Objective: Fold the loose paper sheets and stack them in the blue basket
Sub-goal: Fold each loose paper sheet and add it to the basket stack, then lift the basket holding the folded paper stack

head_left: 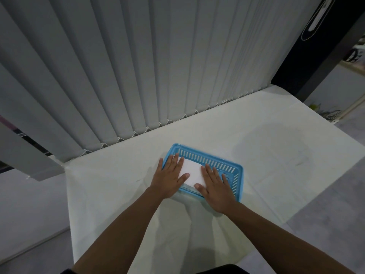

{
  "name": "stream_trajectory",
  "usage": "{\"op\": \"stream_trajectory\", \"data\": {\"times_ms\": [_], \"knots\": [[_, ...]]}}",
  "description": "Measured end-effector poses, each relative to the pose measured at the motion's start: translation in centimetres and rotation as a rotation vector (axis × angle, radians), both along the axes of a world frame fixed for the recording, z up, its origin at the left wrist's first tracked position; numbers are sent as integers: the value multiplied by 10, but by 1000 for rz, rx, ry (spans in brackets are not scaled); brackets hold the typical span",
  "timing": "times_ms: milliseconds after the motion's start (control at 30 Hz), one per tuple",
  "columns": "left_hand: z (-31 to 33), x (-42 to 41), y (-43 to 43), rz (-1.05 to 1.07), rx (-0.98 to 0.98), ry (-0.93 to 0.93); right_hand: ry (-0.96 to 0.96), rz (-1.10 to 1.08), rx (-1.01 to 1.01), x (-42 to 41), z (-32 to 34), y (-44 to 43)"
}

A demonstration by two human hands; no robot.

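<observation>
Now both of the person's hands lie flat, fingers spread, on a white folded paper sheet point(191, 171) that sits inside the slotted blue plastic basket point(215, 159). The left hand point(169, 176) covers the sheet's left end and reaches over the basket's left rim; the right hand point(216, 184) presses the right end, its palm over the near rim. Neither hand grips anything: palms down, fingers extended, they rest on the paper rather than pinch it.

The basket stands near the middle of a pale white table point(276, 147), close to a wall of grey vertical blind slats point(138, 66). I see no other loose sheets on the tabletop, though the arms hide part of its near side.

This looks like the stacking step, with the folded sheet being pressed down so it lies level in the basket. How many sheets lie beneath it I cannot tell. By my reckoning, the next move calls for lifting both palms straight up without dragging the paper askew, then checking whether any unfolded sheet remains out of view.
</observation>
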State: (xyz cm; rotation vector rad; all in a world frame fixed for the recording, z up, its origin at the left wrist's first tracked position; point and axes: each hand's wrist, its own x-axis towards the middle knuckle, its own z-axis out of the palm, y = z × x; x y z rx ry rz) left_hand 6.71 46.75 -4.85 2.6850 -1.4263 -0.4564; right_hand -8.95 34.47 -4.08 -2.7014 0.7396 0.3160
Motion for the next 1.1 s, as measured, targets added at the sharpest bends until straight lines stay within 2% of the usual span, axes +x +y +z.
{"op": "stream_trajectory", "data": {"times_ms": [267,400,600,733,833,967,1100], "knots": [[0,-2,-1,25,-9,10,5,36,-13,-1,1,-6],[8,1,8,72,-106,30,-58,-89,39,-11,10,-10],[18,17,18,558,-436,322,-399,-428,89,-39,25,-22],[26,23,11,666,-411,564,-383,-695,264,-51,16,-24],[24,21,2,753,-365,753,-375,-786,442,-53,0,-20],[19,13,-7,786,-412,757,-502,-880,697,-48,-1,-17],[21,4,-13,793,-431,714,-529,-922,747,-41,4,-33]]}}
